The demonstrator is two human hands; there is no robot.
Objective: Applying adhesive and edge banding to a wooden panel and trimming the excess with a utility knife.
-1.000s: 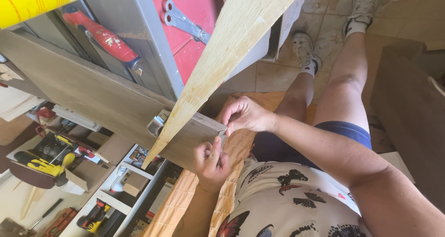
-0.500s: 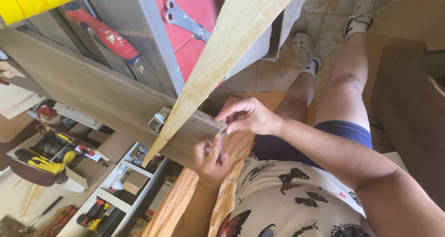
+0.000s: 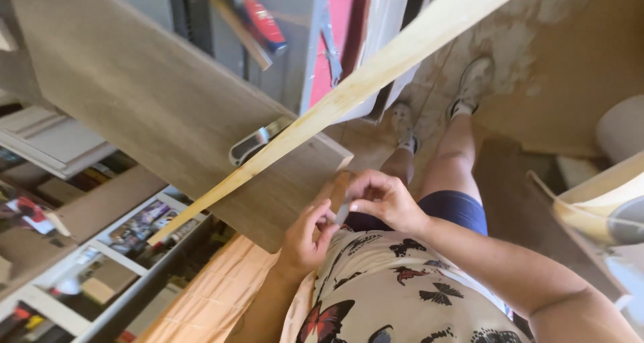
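Both hands at near corner of grey board (image 3: pixel 168 122). L hand (image 3: pixel 305 239) & R hand (image 3: pixel 379 199) fingers pinch small thin strip (image 3: pixel 342 212) together. Pale wood slat (image 3: pixel 349 91) lies across board.

Grey-brown board (image 3: pixel 154 108): matt wood-grain laminate. Pale strip (image 3: pixel 376 81): bare smooth wood. Clamp (image 3: pixel 251 144): metal.

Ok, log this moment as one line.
left hand: pinching small grey strip | right hand: pinching same strip | beside brown wooden panel edge
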